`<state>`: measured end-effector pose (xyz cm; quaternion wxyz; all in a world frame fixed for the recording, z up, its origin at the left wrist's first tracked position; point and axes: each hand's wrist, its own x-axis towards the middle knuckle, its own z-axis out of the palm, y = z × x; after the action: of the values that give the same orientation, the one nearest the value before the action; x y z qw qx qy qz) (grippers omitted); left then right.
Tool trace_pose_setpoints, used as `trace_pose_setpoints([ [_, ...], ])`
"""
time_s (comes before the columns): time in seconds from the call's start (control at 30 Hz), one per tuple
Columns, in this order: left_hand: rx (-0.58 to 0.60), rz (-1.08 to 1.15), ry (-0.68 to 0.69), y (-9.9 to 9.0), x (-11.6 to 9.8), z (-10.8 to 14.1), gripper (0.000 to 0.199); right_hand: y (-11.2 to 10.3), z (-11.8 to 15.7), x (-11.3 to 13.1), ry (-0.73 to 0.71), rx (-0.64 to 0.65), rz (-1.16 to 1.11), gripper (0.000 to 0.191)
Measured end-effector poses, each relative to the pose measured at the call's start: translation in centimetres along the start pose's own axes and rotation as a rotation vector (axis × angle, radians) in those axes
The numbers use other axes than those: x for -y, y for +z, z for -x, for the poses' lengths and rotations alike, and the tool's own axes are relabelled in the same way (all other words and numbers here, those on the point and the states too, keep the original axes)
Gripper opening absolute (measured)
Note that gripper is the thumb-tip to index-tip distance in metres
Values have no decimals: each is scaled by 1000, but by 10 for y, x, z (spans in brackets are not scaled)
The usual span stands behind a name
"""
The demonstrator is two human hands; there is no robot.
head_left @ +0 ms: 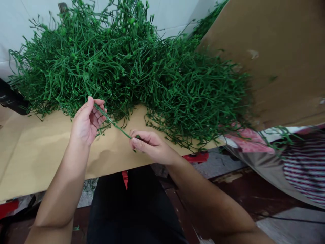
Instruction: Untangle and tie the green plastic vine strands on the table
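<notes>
Left hand (89, 118): grip closed on upper end of green stem (116, 126), at ten o'clock. Right hand (149, 144): grip pinching lower end, near centre. Stem slants between both hands, above tan surface (111, 156). Heap of green stems (127, 67) spans ten to two o'clock. Brown cardboard sheet (279, 61) at two o'clock. Black object (12, 98) at nine o'clock.

Glossy plastic-looking stems (99, 64) — matt cardboard (286, 61)
</notes>
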<state>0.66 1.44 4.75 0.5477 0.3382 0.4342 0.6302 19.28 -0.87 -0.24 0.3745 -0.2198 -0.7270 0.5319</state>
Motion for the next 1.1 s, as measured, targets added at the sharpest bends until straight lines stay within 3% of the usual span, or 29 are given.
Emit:
trace_pose_setpoints([
  [0.1,8,68,-81,1,-4,3,29,-3,7,5,-22,65,119,35],
  [0.3,133,162,-124,-2,-13,8,32,1,20,12,5,383,216,34],
  [0.43,211,97,-124,-5,-12,11,39,3,24,11,111,328,208,37],
  [0.6,312,65,-121,-7,-6,10,35,2,21,14,115,257,159,35],
  [0.83,62,21,-98,-5,1,12,22,9,23,22,38,339,277,27],
  [1.03,363,31,-216,-4,-4,20,29,17,24,27,112,467,445,27],
  [1.1,388,85,-199,-3,-8,23,25,16,25,29,139,477,484,26],
])
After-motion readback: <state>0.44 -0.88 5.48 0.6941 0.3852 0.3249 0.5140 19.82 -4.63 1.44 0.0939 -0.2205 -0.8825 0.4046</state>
